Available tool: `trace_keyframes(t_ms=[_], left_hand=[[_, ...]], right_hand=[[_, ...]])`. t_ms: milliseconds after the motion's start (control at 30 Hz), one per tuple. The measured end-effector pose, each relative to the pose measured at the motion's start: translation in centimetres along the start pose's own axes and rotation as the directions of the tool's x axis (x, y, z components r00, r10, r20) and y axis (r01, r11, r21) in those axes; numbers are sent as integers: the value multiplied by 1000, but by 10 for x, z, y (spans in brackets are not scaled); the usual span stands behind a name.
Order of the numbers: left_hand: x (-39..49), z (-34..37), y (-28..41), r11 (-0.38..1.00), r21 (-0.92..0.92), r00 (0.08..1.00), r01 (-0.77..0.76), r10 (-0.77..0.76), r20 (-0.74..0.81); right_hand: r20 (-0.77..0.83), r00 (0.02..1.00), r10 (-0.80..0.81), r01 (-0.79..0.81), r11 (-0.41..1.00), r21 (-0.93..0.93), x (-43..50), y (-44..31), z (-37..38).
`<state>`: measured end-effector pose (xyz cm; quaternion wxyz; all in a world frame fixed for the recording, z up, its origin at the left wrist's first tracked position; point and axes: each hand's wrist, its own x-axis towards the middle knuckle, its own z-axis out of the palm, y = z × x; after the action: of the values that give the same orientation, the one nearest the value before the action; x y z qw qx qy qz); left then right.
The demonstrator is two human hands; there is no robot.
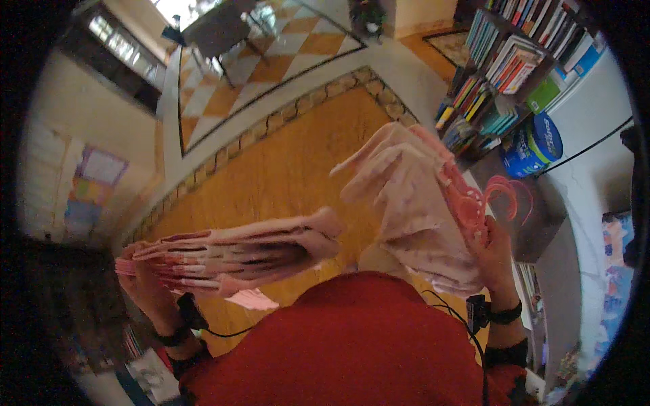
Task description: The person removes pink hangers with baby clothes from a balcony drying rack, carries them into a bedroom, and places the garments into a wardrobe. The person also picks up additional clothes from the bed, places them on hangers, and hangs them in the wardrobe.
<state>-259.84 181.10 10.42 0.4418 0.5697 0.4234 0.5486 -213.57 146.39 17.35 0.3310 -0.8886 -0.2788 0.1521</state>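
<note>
My left hand grips a bunch of pink hangers at the left. From them several light pink garments stretch toward the middle of the view, partly blurred. On the right, my right hand is closed around more pink plastic hangers, whose curved hooks stick out past the fingers. Pale pink garments with a faint pattern hang from these hangers. A gap separates the two bunches. Beneath the left bunch shows another pink cloth piece; what supports it is hidden.
A bookshelf full of books stands at the upper right. Beside it, a blue tub sits near a white surface. Orange floor with a patterned border lies ahead. Farther off is a dark table. Cables run from both wrists.
</note>
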Motion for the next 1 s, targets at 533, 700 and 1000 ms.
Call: trace_keyframes(t_ms=[533,700,1000], left_hand=[[424,429,-14,991,-5,933,-132,126,338],[516,657,-16,941,-184,685,-284,334,648],[637,1010,16,904,-384,198,-186,418,887]], right_hand=[[-60,979,-193,195,980,36,566,-130,79],[-20,951,-308,309,949,66,746,-174,52],[55,949,-309,301,946,119,918,-231,-18]])
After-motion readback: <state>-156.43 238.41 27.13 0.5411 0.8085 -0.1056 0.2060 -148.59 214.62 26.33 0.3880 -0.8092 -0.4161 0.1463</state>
